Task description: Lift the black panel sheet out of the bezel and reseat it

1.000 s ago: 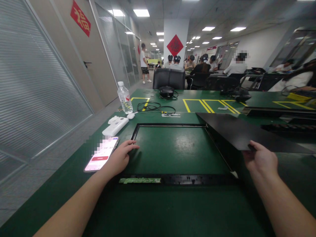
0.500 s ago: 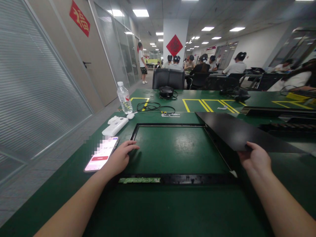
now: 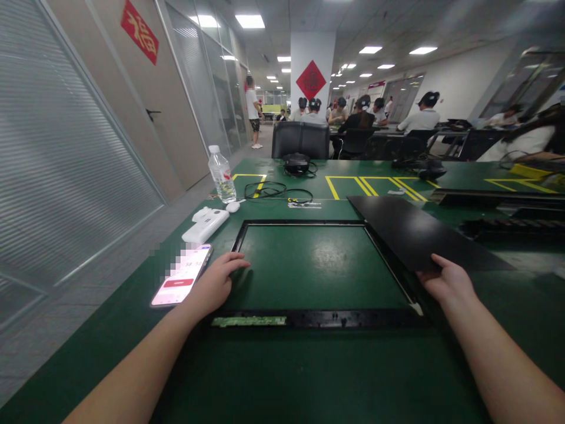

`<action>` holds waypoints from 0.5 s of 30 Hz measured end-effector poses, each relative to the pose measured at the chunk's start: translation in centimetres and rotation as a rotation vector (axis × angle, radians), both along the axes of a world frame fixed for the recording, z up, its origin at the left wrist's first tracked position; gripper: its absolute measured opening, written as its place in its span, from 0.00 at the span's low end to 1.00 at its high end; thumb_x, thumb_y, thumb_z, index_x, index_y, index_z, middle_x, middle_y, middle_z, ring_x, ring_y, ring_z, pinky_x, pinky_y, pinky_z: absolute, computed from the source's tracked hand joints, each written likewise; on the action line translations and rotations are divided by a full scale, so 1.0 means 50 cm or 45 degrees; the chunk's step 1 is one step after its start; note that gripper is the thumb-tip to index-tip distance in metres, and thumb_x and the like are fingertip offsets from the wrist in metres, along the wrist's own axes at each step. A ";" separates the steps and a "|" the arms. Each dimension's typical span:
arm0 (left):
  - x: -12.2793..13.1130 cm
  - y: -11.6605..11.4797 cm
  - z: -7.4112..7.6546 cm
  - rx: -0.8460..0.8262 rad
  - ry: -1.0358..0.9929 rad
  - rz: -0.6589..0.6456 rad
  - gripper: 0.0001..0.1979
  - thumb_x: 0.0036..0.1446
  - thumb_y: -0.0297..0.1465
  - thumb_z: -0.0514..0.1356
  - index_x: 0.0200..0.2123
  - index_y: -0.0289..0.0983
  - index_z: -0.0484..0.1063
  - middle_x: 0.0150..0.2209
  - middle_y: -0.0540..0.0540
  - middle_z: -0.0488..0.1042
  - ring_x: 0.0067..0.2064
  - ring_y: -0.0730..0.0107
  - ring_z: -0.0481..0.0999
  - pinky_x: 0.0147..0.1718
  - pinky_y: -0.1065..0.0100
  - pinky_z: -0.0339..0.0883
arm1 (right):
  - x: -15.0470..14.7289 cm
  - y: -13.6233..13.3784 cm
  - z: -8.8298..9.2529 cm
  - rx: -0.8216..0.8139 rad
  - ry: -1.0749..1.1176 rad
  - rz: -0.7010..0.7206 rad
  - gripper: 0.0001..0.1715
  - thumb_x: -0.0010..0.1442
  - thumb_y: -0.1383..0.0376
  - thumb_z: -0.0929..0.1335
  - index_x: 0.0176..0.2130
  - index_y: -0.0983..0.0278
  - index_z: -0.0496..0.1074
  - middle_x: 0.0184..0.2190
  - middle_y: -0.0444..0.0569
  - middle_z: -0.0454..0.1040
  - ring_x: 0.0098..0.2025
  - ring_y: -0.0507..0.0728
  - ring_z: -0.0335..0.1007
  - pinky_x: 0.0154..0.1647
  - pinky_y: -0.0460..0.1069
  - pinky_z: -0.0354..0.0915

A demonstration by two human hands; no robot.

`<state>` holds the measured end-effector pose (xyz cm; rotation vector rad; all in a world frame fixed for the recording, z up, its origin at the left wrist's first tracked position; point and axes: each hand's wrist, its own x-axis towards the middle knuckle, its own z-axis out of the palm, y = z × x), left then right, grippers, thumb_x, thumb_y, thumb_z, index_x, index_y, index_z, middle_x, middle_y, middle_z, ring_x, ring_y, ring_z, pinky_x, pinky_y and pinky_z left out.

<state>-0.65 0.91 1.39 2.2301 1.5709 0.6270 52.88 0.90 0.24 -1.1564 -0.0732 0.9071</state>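
My right hand [image 3: 446,281] pinches the near edge of a thin, flat black panel [image 3: 410,227], thumb on top and fingers beneath. The panel is tilted, and its left edge lies along the right side of a black rectangular frame [image 3: 353,320]. That frame lies flat on the green table, with a green circuit board strip [image 3: 249,321] in its near bar. My left hand [image 3: 220,281] rests over the frame's left bar, fingers stretched loosely inward and holding nothing visible. Beside its wrist lies a lit phone [image 3: 183,280].
A white device [image 3: 205,226] and a water bottle [image 3: 223,176] stand left on the table [image 3: 304,377]. A black cable [image 3: 282,191] and a dark headset-like device [image 3: 296,165] lie farther back. Long black parts [image 3: 507,229] lie at right. Several people sit in the background.
My right hand has moved slightly left with the black panel, and the panel's right corner has shifted left too. My left hand and the frame stay almost the same.
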 end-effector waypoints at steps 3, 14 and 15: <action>0.000 0.004 -0.013 0.009 0.044 0.016 0.30 0.51 0.24 0.53 0.53 0.39 0.85 0.66 0.38 0.76 0.67 0.45 0.75 0.70 0.45 0.65 | -0.005 0.001 0.008 -0.043 0.090 -0.039 0.18 0.70 0.75 0.61 0.52 0.63 0.75 0.44 0.50 0.84 0.31 0.52 0.79 0.41 0.50 0.81; 0.006 -0.002 -0.002 0.018 0.083 -0.082 0.23 0.62 0.28 0.54 0.52 0.38 0.85 0.61 0.35 0.80 0.64 0.43 0.77 0.67 0.43 0.69 | -0.001 0.003 0.010 -0.057 0.212 -0.052 0.17 0.69 0.74 0.62 0.50 0.62 0.76 0.40 0.47 0.85 0.30 0.53 0.81 0.33 0.50 0.82; 0.008 -0.003 -0.001 0.026 0.085 -0.087 0.22 0.64 0.30 0.54 0.52 0.38 0.85 0.61 0.34 0.80 0.63 0.43 0.77 0.66 0.42 0.69 | 0.000 0.004 0.009 -0.061 0.212 -0.049 0.17 0.69 0.74 0.62 0.51 0.62 0.76 0.40 0.47 0.85 0.30 0.53 0.81 0.33 0.50 0.82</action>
